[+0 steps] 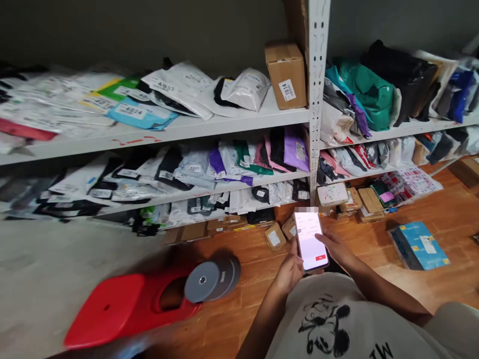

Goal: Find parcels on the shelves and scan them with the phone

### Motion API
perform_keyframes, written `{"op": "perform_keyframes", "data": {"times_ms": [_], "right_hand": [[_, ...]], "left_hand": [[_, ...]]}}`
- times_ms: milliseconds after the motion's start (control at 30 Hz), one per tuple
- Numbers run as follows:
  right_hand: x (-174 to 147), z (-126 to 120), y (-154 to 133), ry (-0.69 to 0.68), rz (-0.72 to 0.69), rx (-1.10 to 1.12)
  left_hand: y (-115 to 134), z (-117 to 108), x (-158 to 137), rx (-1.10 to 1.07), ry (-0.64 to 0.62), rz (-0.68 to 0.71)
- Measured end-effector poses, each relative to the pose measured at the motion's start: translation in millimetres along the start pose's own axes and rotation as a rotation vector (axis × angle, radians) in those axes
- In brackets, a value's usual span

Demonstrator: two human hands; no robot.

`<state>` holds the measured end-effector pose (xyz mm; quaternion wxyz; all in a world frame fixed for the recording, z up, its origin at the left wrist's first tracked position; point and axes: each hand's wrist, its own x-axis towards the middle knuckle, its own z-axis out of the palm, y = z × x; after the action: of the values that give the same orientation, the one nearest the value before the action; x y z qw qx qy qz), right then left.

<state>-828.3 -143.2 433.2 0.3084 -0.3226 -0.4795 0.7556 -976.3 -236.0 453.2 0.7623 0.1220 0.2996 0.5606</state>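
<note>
1. The upper left shelf (209, 130) bore packets (183, 85), with a cardboard box (286, 75) at its right end.
2. The middle left shelf (220, 190) held more packets, a purple packet (295, 148) farthest right.
3. The upper right shelf (411, 128) carried a green bag (377, 94) and a black bag (404, 80).
4. The floor (258, 289) bore a red stool (112, 299), left, and a blue box (421, 243), right.

Phone (311, 245), slim, dark-edged; screen lit, white shading to pale lilac, with rows of print in its upper half too small to read; red button at the screen's five o'clock; top edge obscured by a pixelated patch; located at four o'clock from the view's centre, held in the left hand (291, 271); screen facing up, top end pointing between eleven and twelve.
</note>
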Motion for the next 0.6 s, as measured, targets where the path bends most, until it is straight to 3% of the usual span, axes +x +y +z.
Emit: {"op": "perform_keyframes", "data": {"times_ms": [233,400,467,600], "right_hand": [[41.5,-22.0,-18.3,-0.199,0.091,0.049],[95.5,-41.6,-16.0,-0.139,0.159,0.136],[119.0,-50.3,-14.3,-0.083,0.169,0.165],[159.6,-61.8,-7.3,0.036,0.193,0.210]], "left_hand": [[12.1,-13.7,49.3,-0.009,-0.044,0.074],[38.3,-27.6,102.3,0.210,-0.009,-0.041],[52.1,-44.8,127.6,0.312,0.126,-0.040],[83.1,-110.2,180.9,0.434,0.645,-0.036]]}}
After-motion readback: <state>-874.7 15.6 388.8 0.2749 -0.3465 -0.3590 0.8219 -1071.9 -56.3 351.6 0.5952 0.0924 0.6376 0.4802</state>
